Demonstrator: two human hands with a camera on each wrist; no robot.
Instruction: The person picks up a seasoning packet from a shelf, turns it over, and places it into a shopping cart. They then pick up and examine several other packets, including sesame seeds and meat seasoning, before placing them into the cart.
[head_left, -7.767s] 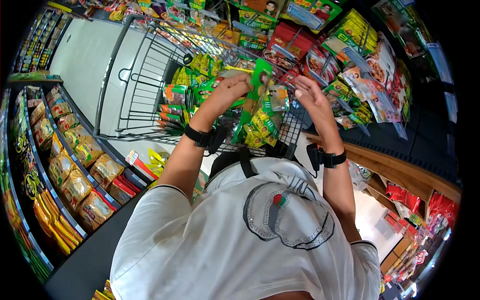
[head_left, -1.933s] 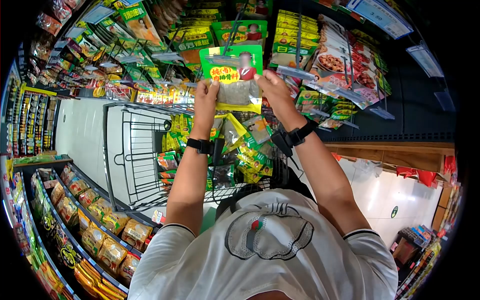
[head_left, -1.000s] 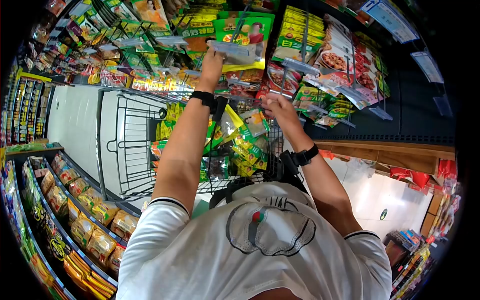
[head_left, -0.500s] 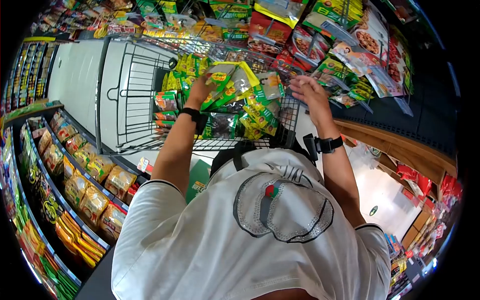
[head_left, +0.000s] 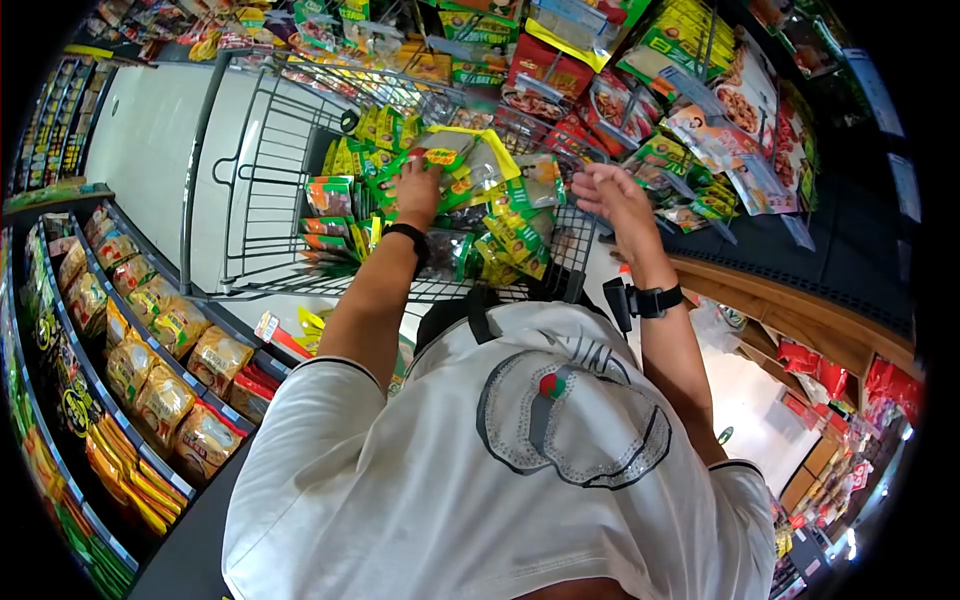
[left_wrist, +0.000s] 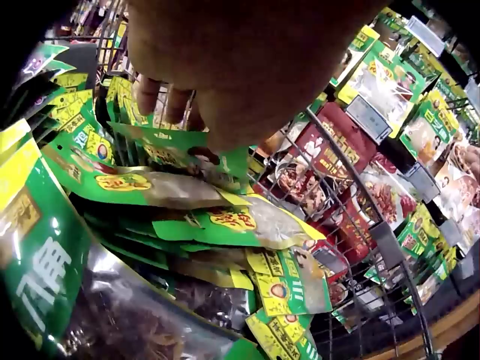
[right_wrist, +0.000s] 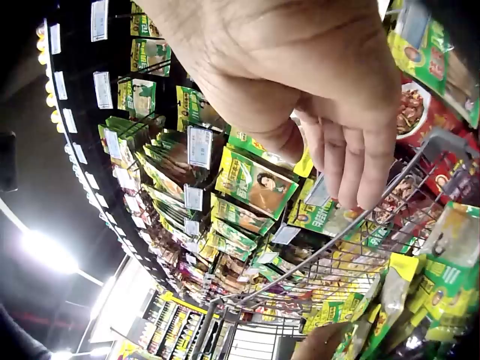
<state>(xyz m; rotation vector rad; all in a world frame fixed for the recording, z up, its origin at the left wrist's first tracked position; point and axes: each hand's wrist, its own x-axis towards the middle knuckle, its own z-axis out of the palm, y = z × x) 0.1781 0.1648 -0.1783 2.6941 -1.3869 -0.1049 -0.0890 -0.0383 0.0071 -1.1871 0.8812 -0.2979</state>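
Note:
My left hand is down among green and yellow packets in the shopping cart. In the left wrist view its fingers and thumb pinch the upper edge of a green packet, which lies over other flat packets. The rest of that grip is hidden by the hand. My right hand hovers over the cart's right edge, fingers extended and loosely bent, holding nothing. The right wrist view shows this hand above the cart's wire rim.
Seasoning packets hang on hooks beyond and right of the cart, with red packets near its far side. A low shelf of bagged goods stands at the left. A wooden ledge runs at the right, beside a dark shelf surface.
Both hands held a green packet up by the hanging rack earlier. Since then the left hand has come down into the cart, and the right hand has let go and drawn back over the edge.

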